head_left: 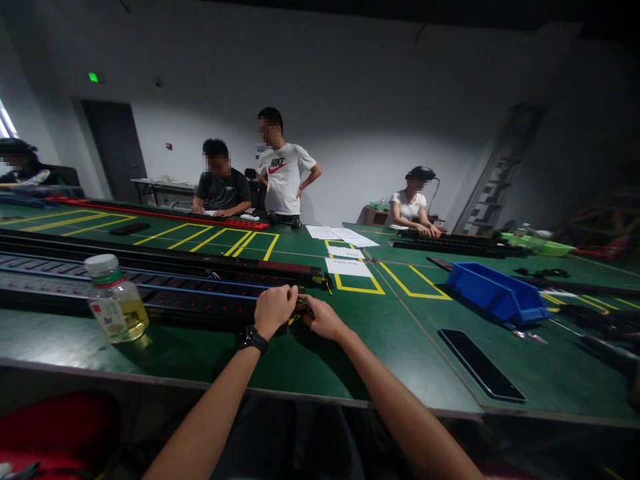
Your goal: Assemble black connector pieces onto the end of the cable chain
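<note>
My left hand [274, 310], with a dark watch [253, 339] on the wrist, is closed at the right end of a long black bar [200, 308] dotted with red points. Meeting it fingertip to fingertip, my right hand [323, 319] is closed too. A small dark piece shows between the fingers, with a bit of yellow below it; its kind is hidden. Behind lies a second long black bar [280, 270], whose end shows yellow and dark wire-like bits near my hands.
A bottle of yellow liquid [117, 303] stands left on the green table [395, 360]. Rightward are a phone [480, 363], a blue bin [493, 293] and cables. Paper sheets [347, 267] and yellow tape outlines lie ahead. Several people are across the table.
</note>
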`<state>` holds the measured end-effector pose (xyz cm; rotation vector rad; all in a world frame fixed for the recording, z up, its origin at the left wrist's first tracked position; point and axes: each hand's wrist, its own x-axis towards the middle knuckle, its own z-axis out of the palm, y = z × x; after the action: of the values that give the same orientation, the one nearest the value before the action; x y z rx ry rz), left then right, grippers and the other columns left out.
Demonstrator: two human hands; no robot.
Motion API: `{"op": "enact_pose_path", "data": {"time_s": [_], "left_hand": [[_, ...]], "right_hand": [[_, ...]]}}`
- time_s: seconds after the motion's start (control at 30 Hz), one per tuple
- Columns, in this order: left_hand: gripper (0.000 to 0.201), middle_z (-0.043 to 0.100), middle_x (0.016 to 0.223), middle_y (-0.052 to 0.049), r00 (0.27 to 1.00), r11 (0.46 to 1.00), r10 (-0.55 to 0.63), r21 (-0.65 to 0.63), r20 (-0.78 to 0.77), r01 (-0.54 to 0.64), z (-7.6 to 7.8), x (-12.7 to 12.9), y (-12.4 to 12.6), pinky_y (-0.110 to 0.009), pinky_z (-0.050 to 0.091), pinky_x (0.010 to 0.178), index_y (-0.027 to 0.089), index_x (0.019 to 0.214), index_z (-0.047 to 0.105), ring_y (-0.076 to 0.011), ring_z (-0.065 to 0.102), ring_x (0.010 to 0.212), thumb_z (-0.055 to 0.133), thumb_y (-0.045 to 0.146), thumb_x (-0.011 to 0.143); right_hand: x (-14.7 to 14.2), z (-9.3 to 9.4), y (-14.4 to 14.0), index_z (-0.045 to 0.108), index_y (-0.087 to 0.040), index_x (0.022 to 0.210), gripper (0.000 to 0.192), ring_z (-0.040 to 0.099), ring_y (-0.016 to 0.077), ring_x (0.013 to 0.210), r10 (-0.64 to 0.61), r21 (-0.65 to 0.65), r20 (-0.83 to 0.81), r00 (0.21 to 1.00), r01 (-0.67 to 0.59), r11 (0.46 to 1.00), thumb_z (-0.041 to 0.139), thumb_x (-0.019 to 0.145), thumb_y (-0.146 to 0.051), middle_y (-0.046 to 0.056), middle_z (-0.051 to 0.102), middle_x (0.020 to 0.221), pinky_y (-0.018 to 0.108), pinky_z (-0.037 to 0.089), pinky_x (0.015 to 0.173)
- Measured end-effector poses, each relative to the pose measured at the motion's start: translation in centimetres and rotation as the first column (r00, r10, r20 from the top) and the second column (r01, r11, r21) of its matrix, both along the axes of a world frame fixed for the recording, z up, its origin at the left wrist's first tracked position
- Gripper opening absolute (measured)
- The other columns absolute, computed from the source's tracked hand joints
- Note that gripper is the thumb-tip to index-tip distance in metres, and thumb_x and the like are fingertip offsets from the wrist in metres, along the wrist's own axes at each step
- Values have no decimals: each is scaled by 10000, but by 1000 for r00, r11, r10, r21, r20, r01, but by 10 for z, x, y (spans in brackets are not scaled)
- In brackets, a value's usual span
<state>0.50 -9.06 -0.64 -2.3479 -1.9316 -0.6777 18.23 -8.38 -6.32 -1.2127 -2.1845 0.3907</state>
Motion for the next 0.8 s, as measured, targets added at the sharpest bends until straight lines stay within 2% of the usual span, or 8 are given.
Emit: {"op": "enact_pose_path", "data": {"time_s": [0.1,0.2,0.37,0.43,0.53,0.67,0.8], "left_hand": [[469,765,959,-128,999,995,-9,95,37,6,-2,-4,-1,-337,483,838,197,986,692,-258,719,943,287,420,1064],[373,747,921,-95,983,986,-109,139,146,89,-4,-12,1,-343,481,849,204,1037,619,-253,709,931,290,379,1064],[261,692,896,-70,913,956,-270,198,306,217,-8,-26,5,-343,491,852,227,942,552,-231,675,919,302,235,1016],[230,680,924,-76,890,933,-328,256,317,252,-11,-29,1,-355,501,872,222,938,557,-230,655,939,334,210,990],[234,680,977,-81,870,897,-391,335,300,288,-19,-29,-7,-376,512,915,211,971,589,-230,635,980,357,220,1005],[199,701,1061,-74,841,845,-466,420,275,331,-31,-26,-14,-374,518,968,207,1098,621,-219,633,1047,442,219,1012],[144,706,1009,-53,818,804,-519,465,247,370,-38,-25,-13,-352,534,928,207,1047,644,-202,640,993,504,217,1011]], "right_hand": [[-1,1,-2,531,-232,1465,670,697,265,1088,-1,11,-6,1000,2,1000,602,812,-94,86,751,1201,367,532,957],[-2,1,-2,549,-239,1451,667,705,261,1080,-1,18,-7,1000,1,1000,608,805,-86,80,758,1193,360,538,950],[-1,1,-3,593,-220,1412,593,717,267,1046,-24,25,15,1000,23,999,606,829,-112,98,762,1183,338,541,896],[3,4,-3,635,-220,1366,511,717,271,1026,-75,59,40,996,72,996,618,858,-168,99,768,1142,334,534,868],[12,13,-2,732,-234,1199,327,718,259,949,-220,103,63,973,213,972,599,900,-229,84,777,1021,321,513,812],[27,24,-3,784,-242,939,167,710,240,807,-347,26,137,928,347,938,633,892,-292,63,763,848,289,460,685],[36,29,-7,791,-245,904,284,705,241,795,-328,-72,249,911,355,932,644,910,-488,72,763,853,283,431,647]]}}
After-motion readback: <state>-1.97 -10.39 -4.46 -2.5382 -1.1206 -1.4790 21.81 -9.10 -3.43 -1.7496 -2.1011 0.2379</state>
